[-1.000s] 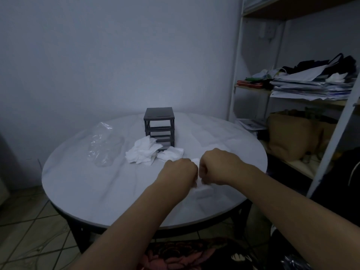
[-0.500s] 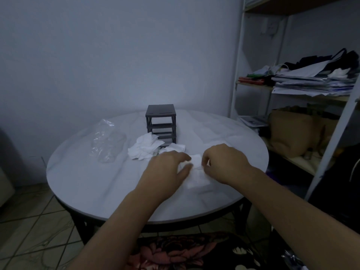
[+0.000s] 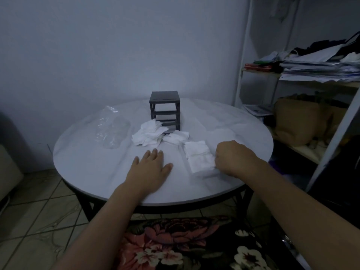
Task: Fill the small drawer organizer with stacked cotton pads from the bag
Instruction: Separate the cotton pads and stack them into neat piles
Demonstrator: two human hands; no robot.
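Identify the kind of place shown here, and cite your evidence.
Probably a room in a home: a round table on a tiled floor, and a shelving unit piled with papers and clothes.

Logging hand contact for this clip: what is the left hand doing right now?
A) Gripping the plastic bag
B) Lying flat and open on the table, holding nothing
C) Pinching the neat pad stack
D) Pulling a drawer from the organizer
B: the left hand lies palm-down with fingers spread on the table, clear of the pad stack, which the right hand touches at its edge.
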